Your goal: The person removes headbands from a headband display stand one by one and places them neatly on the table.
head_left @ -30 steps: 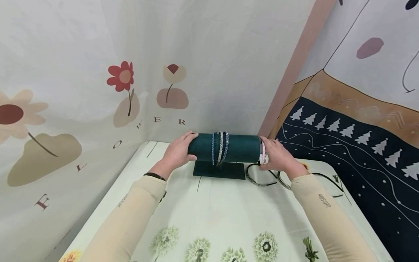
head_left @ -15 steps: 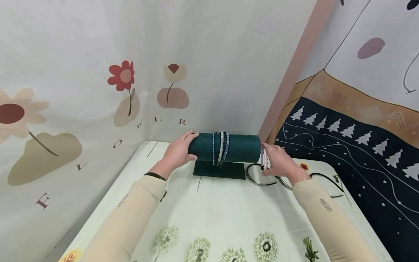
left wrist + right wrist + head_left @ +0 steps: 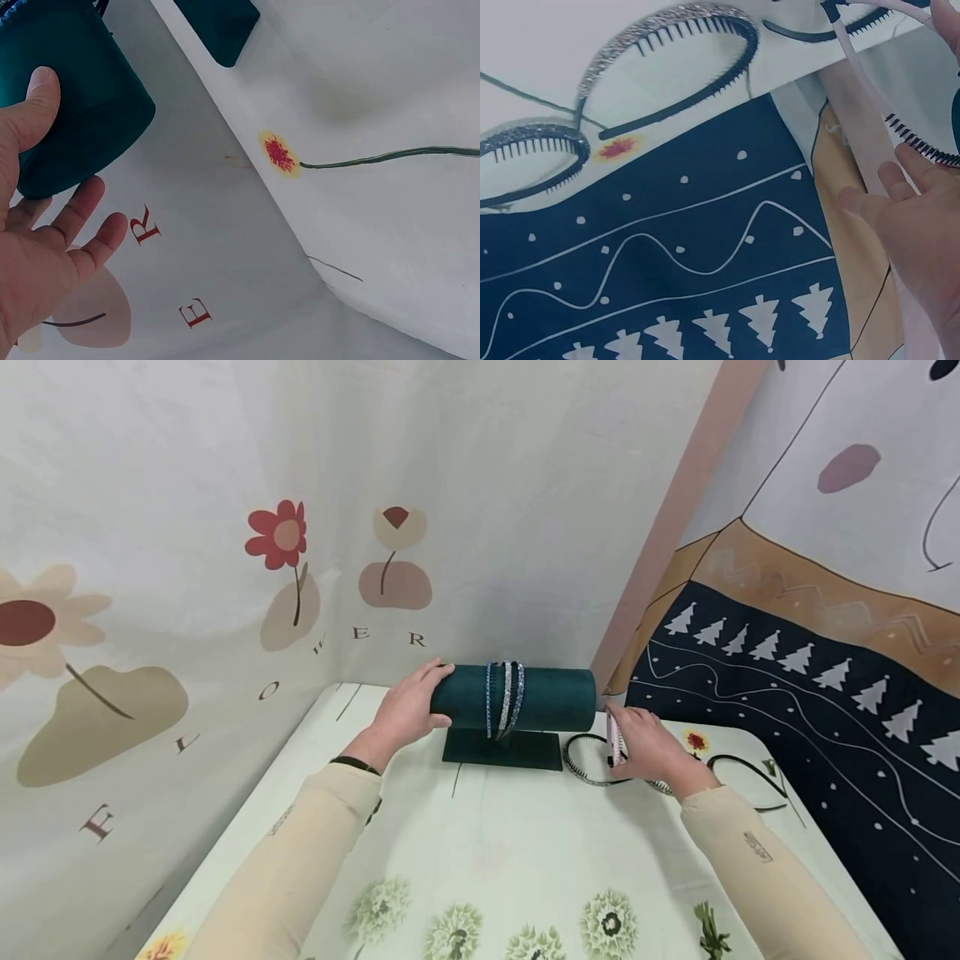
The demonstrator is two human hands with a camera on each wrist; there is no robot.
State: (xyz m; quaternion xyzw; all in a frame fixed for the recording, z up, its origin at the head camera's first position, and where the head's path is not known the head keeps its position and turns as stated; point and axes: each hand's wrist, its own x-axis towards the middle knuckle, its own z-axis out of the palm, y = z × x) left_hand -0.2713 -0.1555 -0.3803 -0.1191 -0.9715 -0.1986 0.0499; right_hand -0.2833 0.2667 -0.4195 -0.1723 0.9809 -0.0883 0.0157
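Observation:
A dark green velvet display stand [image 3: 558, 702], a horizontal roll on a flat base, stands at the back of the table. Around its middle sit several headbands, among them a silvery one [image 3: 506, 697] and a blue one [image 3: 519, 693]. My left hand [image 3: 405, 706] holds the roll's left end, its thumb [image 3: 45, 97] lying on the velvet in the left wrist view. Just off the right end, my right hand [image 3: 648, 743] pinches a pale pink headband [image 3: 614, 739]. Its dark teeth show in the right wrist view, beside my fingers; part of it is cut off there.
Behind and right of the stand, more toothed headbands lie on the table, including a glittery one [image 3: 667, 22] and a black one [image 3: 750, 762]. A flower-printed cloth covers the table [image 3: 525, 827]. Printed curtains [image 3: 487, 527] hang close behind and at the right.
The pink headband has come away from the roll's right end, moving right and slightly down in my right hand. My left hand and the stand stay where they were.

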